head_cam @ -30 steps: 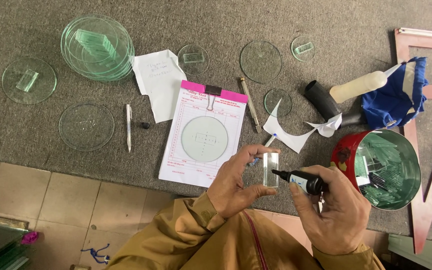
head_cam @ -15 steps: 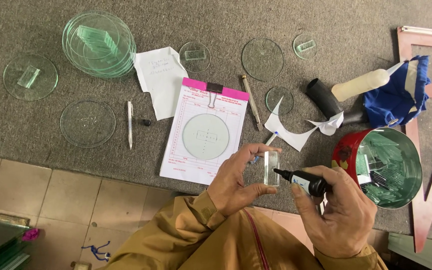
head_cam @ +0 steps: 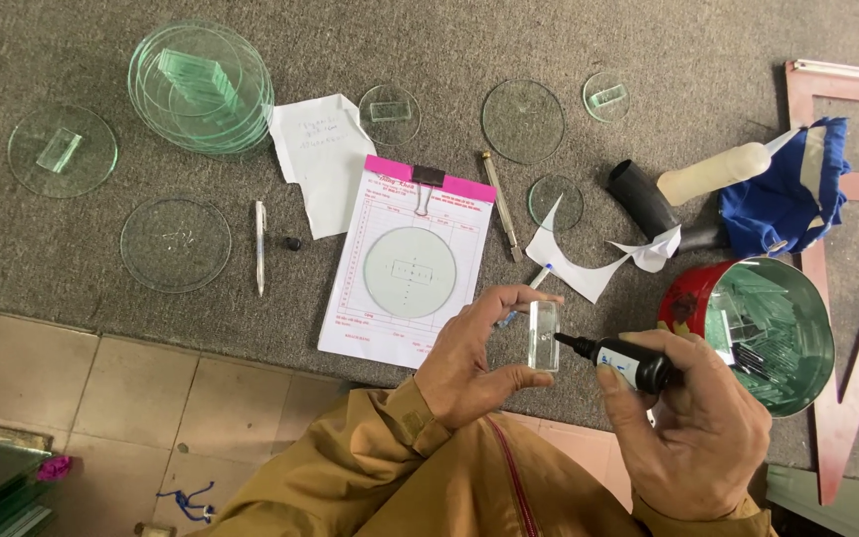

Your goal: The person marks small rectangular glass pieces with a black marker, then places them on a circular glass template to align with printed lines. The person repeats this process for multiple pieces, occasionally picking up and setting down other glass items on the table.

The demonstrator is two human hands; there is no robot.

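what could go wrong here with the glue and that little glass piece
1. The left hand pinches the small glass block only by its ends, so a push from the glue bottle nozzle in the right hand might make it slip.
2. Excess glue could run onto the fingers or drip on the sleeve.
3. A dropped block may hit the tiled floor and chip.

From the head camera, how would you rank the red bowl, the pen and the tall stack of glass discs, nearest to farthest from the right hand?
Measured from the right hand, which holds a small black bottle:
1. Red bowl, just above and to its right, close by the fingers.
2. Pen, far across to the left, past the clipboard.
3. Stack of glass discs, at the upper left, farthest.
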